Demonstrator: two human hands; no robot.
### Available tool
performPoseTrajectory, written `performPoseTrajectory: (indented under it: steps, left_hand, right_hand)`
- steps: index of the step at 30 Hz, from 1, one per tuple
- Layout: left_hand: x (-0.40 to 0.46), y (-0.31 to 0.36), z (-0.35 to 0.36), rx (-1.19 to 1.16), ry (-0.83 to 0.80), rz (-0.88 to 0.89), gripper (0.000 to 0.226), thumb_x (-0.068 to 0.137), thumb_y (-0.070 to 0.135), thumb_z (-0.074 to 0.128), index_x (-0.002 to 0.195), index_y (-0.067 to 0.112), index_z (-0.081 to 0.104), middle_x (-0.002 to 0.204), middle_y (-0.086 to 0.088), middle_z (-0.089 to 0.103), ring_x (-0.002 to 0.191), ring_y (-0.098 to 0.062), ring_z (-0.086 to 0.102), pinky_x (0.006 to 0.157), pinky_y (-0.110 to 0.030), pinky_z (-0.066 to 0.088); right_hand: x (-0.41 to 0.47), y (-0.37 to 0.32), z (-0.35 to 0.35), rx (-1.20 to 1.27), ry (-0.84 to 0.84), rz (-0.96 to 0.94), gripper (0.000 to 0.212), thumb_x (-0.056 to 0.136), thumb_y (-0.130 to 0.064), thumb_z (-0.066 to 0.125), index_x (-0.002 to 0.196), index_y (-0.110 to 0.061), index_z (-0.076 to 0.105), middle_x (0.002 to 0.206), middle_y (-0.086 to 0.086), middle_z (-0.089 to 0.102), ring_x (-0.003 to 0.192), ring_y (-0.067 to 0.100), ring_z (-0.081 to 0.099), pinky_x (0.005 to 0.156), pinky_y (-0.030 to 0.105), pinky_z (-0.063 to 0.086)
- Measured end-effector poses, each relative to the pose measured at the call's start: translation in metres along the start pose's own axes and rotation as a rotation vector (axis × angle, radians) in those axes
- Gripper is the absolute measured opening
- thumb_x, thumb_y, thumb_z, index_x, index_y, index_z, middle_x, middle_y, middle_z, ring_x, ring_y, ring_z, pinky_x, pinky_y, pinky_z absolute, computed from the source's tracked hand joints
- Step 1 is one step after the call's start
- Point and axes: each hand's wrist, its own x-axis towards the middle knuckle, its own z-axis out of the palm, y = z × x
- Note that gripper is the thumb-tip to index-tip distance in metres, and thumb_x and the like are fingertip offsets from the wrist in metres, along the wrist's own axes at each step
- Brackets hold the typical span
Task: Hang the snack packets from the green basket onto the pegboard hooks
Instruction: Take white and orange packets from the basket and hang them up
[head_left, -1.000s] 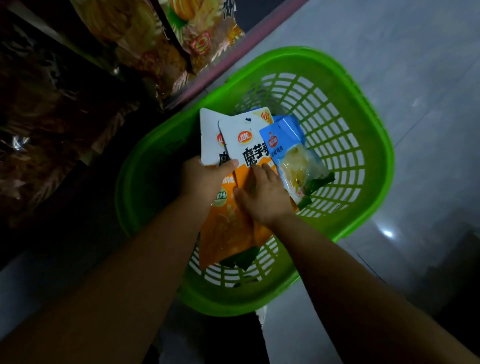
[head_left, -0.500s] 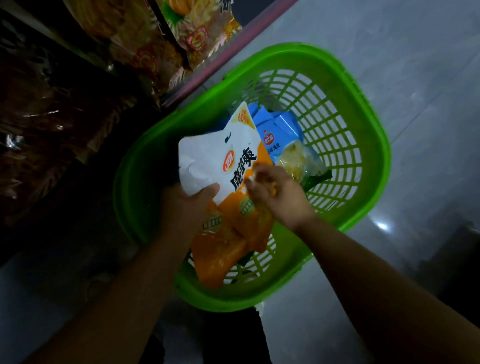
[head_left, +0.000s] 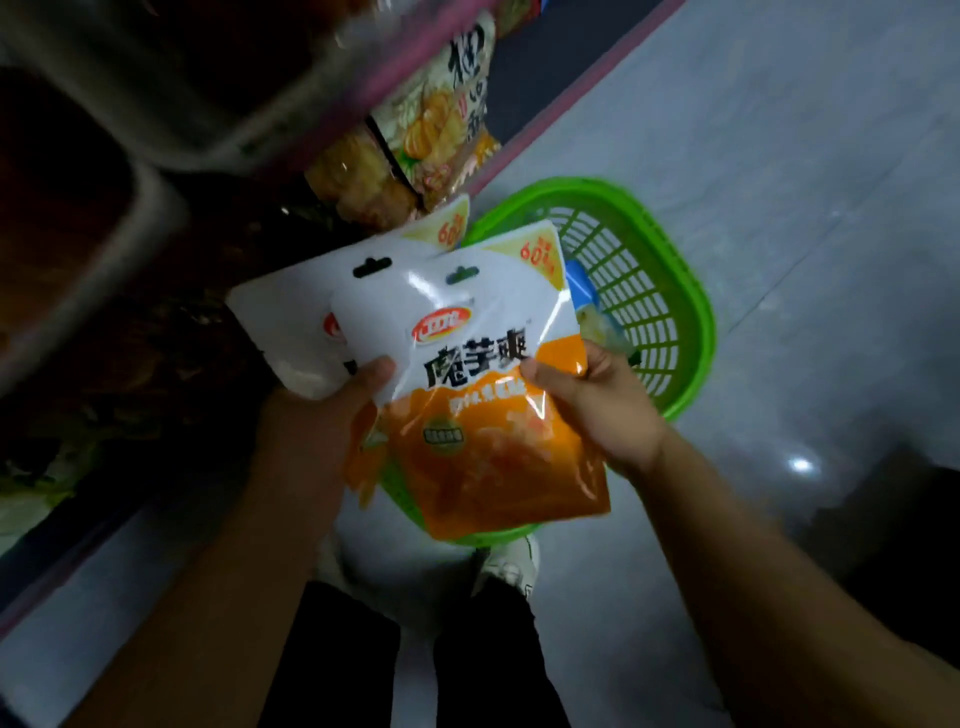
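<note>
Two white-orange packets, front packet (head_left: 488, 374) printed "魔芋爽" and "60", pinched by left hand (head_left: 332, 415) and right hand (head_left: 597, 410) above green basket (head_left: 670, 291).

Two white-and-orange packets held up over the green basket

The left hand (head_left: 317, 436) grips the rear packet (head_left: 296, 312), the right hand (head_left: 597, 410) pinches the front packet (head_left: 483, 374) — both overlap, hang-holes uppermost. Below, the green basket (head_left: 670, 291) sits on the grey floor (head_left: 779, 156), a blue packet (head_left: 582, 283) inside — bagged snacks (head_left: 415, 145) fill the shelf (head_left: 218, 119) alongside.
</note>
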Motion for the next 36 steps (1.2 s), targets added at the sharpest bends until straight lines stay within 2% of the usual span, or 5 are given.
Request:
performPoseTrajectory:
  steps: [10, 20, 26, 29, 36]
  left_hand:
    - [-0.235, 0.205, -0.054, 0.01, 0.104, 0.191, 0.041, 0.078, -0.001, 0.066, 0.116, 0.014, 0.061, 0.095, -0.002, 0.072, 0.075, -0.016, 0.069, 0.051, -0.025, 0.055]
    - [-0.405, 0.374, -0.141, -0.163, -0.181, 0.58, 0.046, 0.048, 0.002, 0.076, 0.085, 0.028, 0.077, 0.091, -0.005, 0.076, 0.082, -0.024, 0.073, 0.059, -0.032, 0.058]
    - [-0.449, 0.417, -0.185, -0.268, 0.093, 0.87, 0.044, 0.05, 0.05, 0.075, 0.093, 0.044, 0.072, 0.103, 0.005, 0.074, 0.098, -0.019, 0.069, 0.085, -0.041, 0.051]
    - [-0.454, 0.429, -0.203, -0.255, 0.235, 0.951, 0.039, 0.049, 0.052, 0.073, 0.087, 0.046, 0.072, 0.096, 0.01, 0.075, 0.09, -0.014, 0.071, 0.076, -0.036, 0.057]
    - [-0.442, 0.428, -0.229, -0.32, 0.401, 0.953, 0.01, 0.075, 0.033, 0.069, 0.084, 0.037, 0.073, 0.092, 0.012, 0.075, 0.085, -0.012, 0.072, 0.068, -0.028, 0.059]
  right_hand:
    - [-0.222, -0.238, 0.063, -0.051, -0.049, -0.273, 0.02, 0.078, -0.021, 0.074, 0.072, -0.04, 0.075, 0.068, -0.017, 0.072, 0.062, -0.005, 0.064, 0.059, 0.012, 0.049]
    - [-0.359, -0.431, 0.153, -0.133, -0.436, -0.753, 0.033, 0.074, -0.037, 0.071, 0.106, -0.044, 0.066, 0.107, -0.011, 0.072, 0.099, 0.009, 0.068, 0.075, 0.018, 0.053]
    - [-0.383, -0.475, 0.224, -0.223, -0.388, -0.953, 0.027, 0.08, -0.028, 0.071, 0.103, -0.038, 0.062, 0.099, -0.013, 0.073, 0.09, 0.007, 0.07, 0.074, 0.024, 0.056]
    - [-0.384, -0.472, 0.249, -0.211, -0.387, -0.92, 0.024, 0.085, -0.019, 0.068, 0.107, -0.027, 0.063, 0.103, -0.003, 0.073, 0.095, 0.017, 0.07, 0.084, 0.043, 0.055]
    - [-0.387, -0.461, 0.278, -0.263, -0.443, -0.886, 0.012, 0.085, -0.02, 0.066, 0.095, -0.026, 0.067, 0.093, -0.011, 0.075, 0.083, 0.009, 0.072, 0.065, 0.022, 0.056]
